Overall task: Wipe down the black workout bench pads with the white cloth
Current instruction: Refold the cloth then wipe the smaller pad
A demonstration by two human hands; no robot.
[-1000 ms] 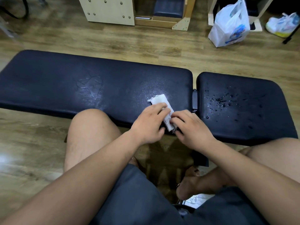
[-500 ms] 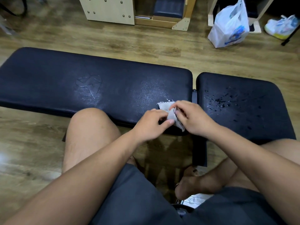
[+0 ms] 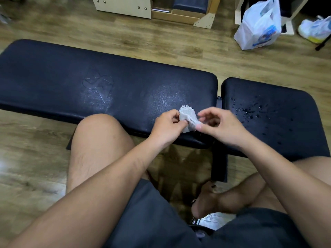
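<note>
Hands are holding the white cloth (image 3: 188, 117) above the long pad's (image 3: 107, 90) near right corner, left hand (image 3: 167, 127) pinching its left edge, right hand (image 3: 217, 125) pinching its lower right end, beside the droplet-spotted short pad (image 3: 272, 119).

Wood-look plank flooring (image 3: 161, 45) in warm brown runs across the whole room, with a soft patch of glare (image 3: 5, 165) at the left edge. At the top stands a pale panel (image 3: 123, 6) dotted with metal studs, and beside it a light wooden frame (image 3: 204, 20) holds a dark cushion (image 3: 189, 4). To the right a white plastic bag (image 3: 258, 27) (blue print on its side) sits on the floor, with a smaller white and yellow bag (image 3: 315, 29) near the corner.
</note>
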